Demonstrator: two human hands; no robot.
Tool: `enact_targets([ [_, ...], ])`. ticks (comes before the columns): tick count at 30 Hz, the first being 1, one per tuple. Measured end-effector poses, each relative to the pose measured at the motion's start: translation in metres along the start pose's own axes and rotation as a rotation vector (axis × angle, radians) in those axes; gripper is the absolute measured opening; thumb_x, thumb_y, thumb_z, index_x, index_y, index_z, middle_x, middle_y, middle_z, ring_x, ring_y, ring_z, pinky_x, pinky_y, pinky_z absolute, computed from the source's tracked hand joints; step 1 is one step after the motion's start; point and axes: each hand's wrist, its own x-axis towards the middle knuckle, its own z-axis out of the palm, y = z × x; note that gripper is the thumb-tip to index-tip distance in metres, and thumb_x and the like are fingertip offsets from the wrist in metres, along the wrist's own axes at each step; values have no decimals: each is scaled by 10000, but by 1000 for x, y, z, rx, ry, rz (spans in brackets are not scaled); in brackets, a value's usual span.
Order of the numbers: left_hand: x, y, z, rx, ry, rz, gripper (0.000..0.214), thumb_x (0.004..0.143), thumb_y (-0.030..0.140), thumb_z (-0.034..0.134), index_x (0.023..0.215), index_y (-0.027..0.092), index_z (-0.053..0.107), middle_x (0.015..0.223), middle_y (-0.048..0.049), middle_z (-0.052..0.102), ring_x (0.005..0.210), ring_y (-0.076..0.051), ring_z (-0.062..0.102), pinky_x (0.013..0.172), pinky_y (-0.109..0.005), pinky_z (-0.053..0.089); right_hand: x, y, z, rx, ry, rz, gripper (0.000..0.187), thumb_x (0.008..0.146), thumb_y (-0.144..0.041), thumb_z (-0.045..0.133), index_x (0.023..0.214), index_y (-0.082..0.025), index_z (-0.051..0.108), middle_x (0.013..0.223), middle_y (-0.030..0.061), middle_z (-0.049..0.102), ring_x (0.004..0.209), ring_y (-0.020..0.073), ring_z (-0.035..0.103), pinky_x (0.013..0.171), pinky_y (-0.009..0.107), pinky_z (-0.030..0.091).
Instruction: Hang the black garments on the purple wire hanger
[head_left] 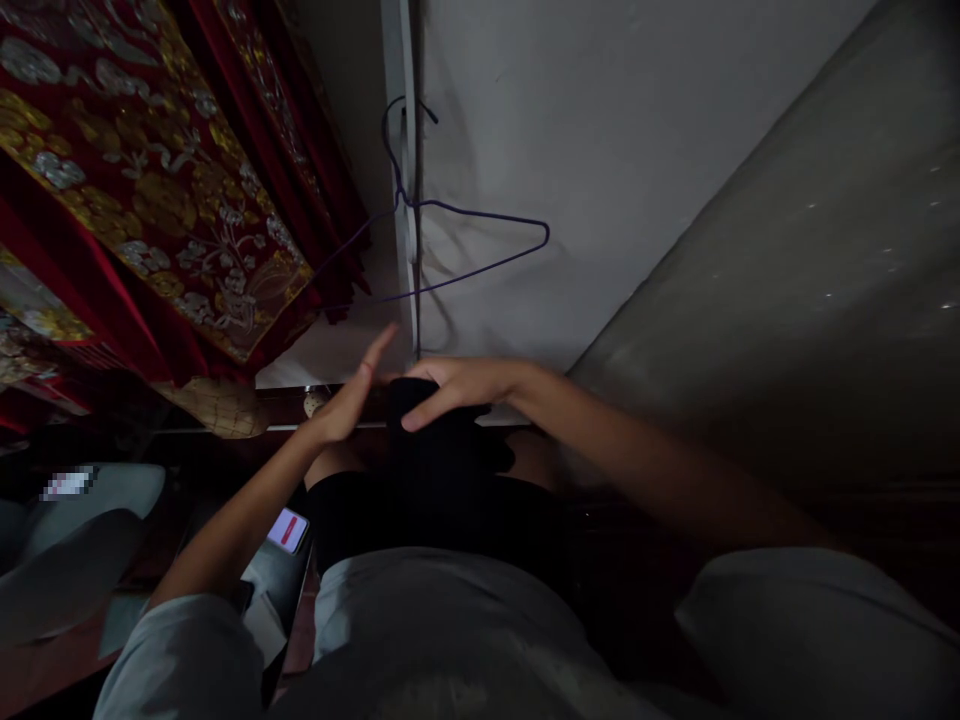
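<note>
Dimly lit pale wall [637, 150], red embroidered drapery [217, 200], right hand [469, 382] gripping black cloth [433, 455], left hand [346, 402] straight-fingered and wide beside it, phone [287, 530] with unreadable screen writing

You are facing a pale grey wall [600, 120], with a narrow vertical strip [409, 150] running down it. Red embroidered cloth [150, 190] is hanging at your left, while a dull grey-green surface [810, 290] is slanting across your right. Lower left, a grey seat-like shape [75, 580] is standing near reddish floor [300, 635]. Dim light is leaving the lower room shadowy.
</note>
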Motion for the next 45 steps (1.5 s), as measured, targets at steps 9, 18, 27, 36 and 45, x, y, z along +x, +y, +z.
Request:
enact_targets([
  [9,-15,-17,-5,320,-514,-279,524,960,619,567,1181,160,694,1095,-90,759,939,-244,703,849,-336,527,-33,-10,-65,-869,764,-30,380,721,-119,725,1098,-160,738,843,54,715,806,222,681,750,315,528],
  [18,-8,-18,-56,500,-311,-480,505,959,589,487,1086,155,712,1131,-113,766,1036,-282,700,925,-346,526,24,34,-147,-623,1036,-181,356,895,-191,540,1197,-152,726,1224,112,728,1090,251,679,1004,393,513],
  [27,21,-37,-112,712,89,-215,255,913,402,502,822,209,643,827,-73,696,771,-236,639,817,-364,520,-13,25,-135,-693,1279,-188,226,806,-235,645,604,-189,556,573,-4,421,696,180,526,732,325,473],
  [36,88,0,-105,490,480,170,223,879,179,541,1085,217,619,1043,-73,703,1039,-208,659,1019,-378,513,-23,11,-99,-591,1141,-193,273,845,-214,588,583,-193,512,586,-16,436,618,133,466,619,275,368],
  [45,108,29,-126,644,339,148,199,731,125,440,803,182,617,687,-7,527,689,-169,516,705,-306,453,-56,12,-144,-442,1525,-320,780,669,-23,808,1405,-59,552,1098,141,721,864,157,614,753,289,461],
])
